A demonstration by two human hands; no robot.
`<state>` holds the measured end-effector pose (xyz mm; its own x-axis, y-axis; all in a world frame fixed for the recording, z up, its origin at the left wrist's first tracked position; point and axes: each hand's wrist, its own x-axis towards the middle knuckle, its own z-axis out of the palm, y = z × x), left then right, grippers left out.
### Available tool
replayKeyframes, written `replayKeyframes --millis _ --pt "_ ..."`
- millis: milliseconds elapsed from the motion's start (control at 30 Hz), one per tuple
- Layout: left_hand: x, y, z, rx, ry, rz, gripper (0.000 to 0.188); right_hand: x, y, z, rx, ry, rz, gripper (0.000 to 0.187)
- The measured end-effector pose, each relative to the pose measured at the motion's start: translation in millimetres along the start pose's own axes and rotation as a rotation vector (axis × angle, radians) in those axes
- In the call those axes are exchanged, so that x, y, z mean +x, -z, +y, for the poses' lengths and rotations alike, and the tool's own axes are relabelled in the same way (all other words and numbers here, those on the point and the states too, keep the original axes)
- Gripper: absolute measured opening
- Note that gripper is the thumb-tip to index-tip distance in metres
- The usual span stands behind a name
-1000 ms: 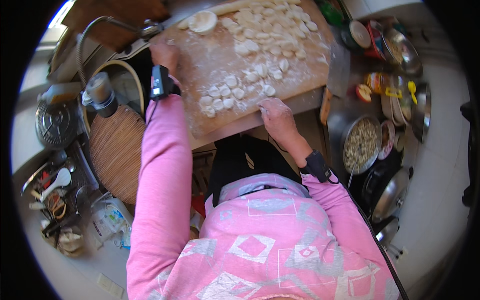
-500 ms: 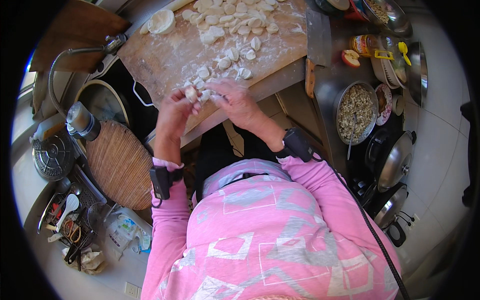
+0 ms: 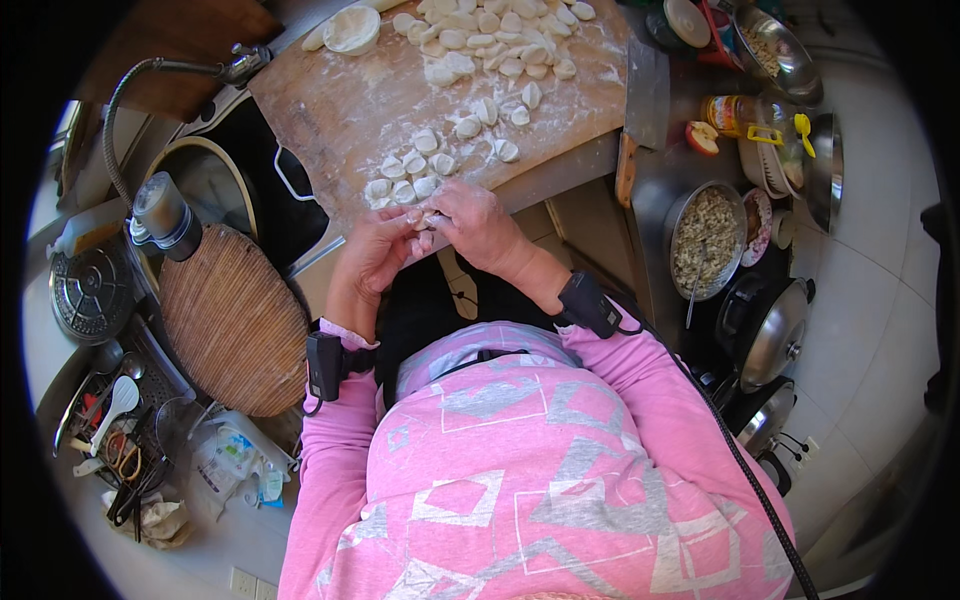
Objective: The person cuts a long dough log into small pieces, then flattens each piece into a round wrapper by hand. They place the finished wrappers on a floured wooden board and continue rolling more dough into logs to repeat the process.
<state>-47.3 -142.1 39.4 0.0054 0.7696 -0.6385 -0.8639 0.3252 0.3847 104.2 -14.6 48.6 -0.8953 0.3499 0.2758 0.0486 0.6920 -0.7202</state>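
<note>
Over the near edge of the floured wooden board, both my hands meet at a small piece of pale dough. My left hand pinches it between thumb and fingers. My right hand has its fingertips closed on the same piece from the other side, partly covering it. Just beyond my fingers lies a group of floury dough lumps, with several more scattered farther right. At the far side of the board sits a heap of flattened dough pieces. A small bowl of flour stands left of that heap.
A cleaver lies at the board's right edge. Farther right are a metal bowl of chopped filling with a spoon, a cut apple, an oil bottle and lidded pans. A round wooden board and a tap hose stand left.
My hands have drawn slightly nearer my body and come together on the dough piece. The lumps they covered now show on the board. The view has shifted a little.
</note>
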Motion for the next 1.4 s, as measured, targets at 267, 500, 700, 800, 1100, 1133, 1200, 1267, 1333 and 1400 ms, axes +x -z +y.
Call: replayKeyframes --millis 267,500,700,800,1100,1133,1200,1267,1333,1400 --pt "2 -11 8 0.221 0.079 -0.031 0.014 -4 5 38 -0.387 -0.351 0.193 0.010" --pt "-13 8 -1 0.198 -0.037 0.092 0.023 -4 40 139 0.099 -0.830 0.430 0.019" --pt "-28 33 -6 0.184 -0.076 0.214 0.027 10 33 140 -0.071 -0.806 0.433 0.013" --pt "-29 35 -10 0.165 -0.089 0.231 0.026 16 37 138 -0.258 -0.871 0.392 0.013" --pt "-25 29 -23 0.146 -0.083 0.237 0.027 8 48 130 -0.209 -0.702 0.330 0.013" --pt "-24 29 -24 0.151 -0.082 0.244 0.027 5 52 127 -0.145 -0.781 0.380 0.014" --pt "-24 31 -25 0.157 -0.092 0.252 0.028 -1 60 121 -0.146 -0.832 0.437 0.016" --pt "-24 33 -26 0.137 -0.105 0.271 0.028 -6 66 117 -0.281 -0.780 0.458 0.020" --pt "-22 35 -25 0.112 -0.123 0.274 0.028 -8 65 116 -0.359 -0.663 0.391 0.023" --pt "-20 36 -25 0.086 -0.128 0.282 0.027 -8 60 116 -0.412 -0.575 0.333 0.025"
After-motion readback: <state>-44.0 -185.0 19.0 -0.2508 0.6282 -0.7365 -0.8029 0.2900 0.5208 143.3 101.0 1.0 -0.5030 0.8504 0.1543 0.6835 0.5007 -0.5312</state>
